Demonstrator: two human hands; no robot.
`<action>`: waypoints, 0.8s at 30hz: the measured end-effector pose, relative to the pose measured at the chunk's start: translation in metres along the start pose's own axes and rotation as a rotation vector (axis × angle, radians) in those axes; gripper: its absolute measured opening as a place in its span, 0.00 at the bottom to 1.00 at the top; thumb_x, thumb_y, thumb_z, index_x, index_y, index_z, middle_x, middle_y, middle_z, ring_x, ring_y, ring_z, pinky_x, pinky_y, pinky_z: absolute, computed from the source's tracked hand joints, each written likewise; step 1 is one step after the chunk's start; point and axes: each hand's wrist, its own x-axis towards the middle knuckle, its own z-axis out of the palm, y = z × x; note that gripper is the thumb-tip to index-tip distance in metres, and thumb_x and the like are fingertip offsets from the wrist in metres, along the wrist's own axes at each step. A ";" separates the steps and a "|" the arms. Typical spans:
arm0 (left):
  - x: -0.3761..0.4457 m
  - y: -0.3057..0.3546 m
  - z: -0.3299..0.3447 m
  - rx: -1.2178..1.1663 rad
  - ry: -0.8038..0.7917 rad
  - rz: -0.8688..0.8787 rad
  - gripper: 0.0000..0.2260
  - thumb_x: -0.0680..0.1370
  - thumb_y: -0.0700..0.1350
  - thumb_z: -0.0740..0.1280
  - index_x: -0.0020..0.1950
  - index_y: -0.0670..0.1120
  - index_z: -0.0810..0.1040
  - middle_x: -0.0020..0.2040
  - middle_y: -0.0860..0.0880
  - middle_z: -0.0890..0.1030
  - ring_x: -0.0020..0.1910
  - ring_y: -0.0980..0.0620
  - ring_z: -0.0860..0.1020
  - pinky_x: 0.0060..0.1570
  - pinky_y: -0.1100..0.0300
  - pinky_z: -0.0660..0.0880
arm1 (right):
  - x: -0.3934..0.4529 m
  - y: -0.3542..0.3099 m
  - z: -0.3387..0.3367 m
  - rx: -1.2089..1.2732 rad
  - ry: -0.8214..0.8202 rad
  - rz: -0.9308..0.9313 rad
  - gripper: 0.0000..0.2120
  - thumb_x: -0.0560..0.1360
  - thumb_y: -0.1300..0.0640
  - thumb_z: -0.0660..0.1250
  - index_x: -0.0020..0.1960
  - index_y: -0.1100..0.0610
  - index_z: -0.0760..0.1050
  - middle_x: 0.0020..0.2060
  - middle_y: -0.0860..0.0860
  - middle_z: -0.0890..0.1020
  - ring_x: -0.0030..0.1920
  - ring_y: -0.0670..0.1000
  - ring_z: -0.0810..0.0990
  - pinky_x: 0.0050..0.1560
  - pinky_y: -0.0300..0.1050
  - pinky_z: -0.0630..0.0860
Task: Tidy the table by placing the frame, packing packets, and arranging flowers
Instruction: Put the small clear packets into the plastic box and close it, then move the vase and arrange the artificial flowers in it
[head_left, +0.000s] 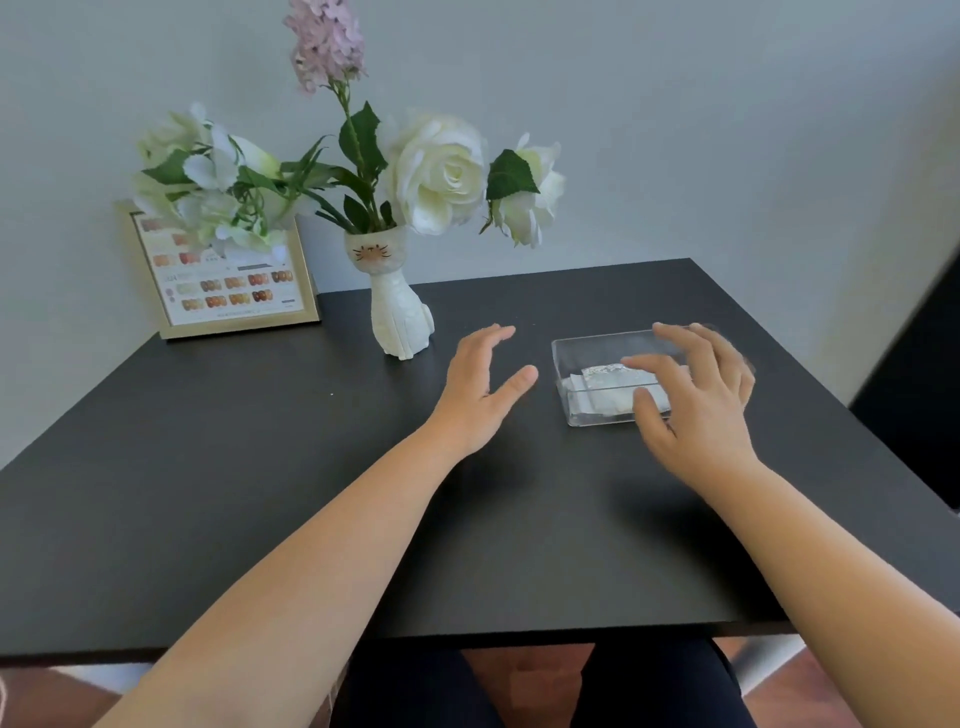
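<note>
A gold picture frame with a colour chart leans against the wall at the back left of the black table. Beside it stands a white cat-shaped vase holding white roses and a lilac stem. A clear plastic box right of centre holds white and silver packets. My right hand hovers over the box's near right part, fingers spread, holding nothing. My left hand is open just left of the box, apart from it.
A pale wall runs close behind the table. A dark chair back or panel stands past the table's right edge. My lap shows under the near edge, above a wooden floor.
</note>
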 end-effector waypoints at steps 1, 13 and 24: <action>-0.005 -0.013 -0.013 0.023 0.046 -0.028 0.25 0.78 0.61 0.62 0.73 0.55 0.64 0.73 0.55 0.62 0.72 0.55 0.62 0.70 0.54 0.60 | 0.002 -0.015 0.006 0.052 0.001 -0.092 0.12 0.71 0.58 0.62 0.51 0.54 0.81 0.63 0.56 0.75 0.67 0.61 0.66 0.65 0.56 0.59; -0.015 -0.115 -0.123 -0.328 0.232 -0.438 0.12 0.78 0.55 0.66 0.60 0.56 0.73 0.56 0.50 0.79 0.53 0.53 0.81 0.51 0.60 0.78 | 0.068 -0.123 0.129 0.531 -0.478 0.227 0.14 0.76 0.57 0.62 0.60 0.46 0.76 0.57 0.43 0.73 0.52 0.44 0.75 0.46 0.33 0.70; 0.064 -0.145 -0.121 -0.350 0.211 -0.175 0.21 0.77 0.47 0.71 0.67 0.60 0.69 0.65 0.61 0.74 0.57 0.69 0.77 0.46 0.77 0.72 | 0.098 -0.121 0.237 0.498 -0.520 0.425 0.31 0.76 0.48 0.62 0.73 0.36 0.53 0.72 0.44 0.65 0.55 0.40 0.70 0.52 0.40 0.67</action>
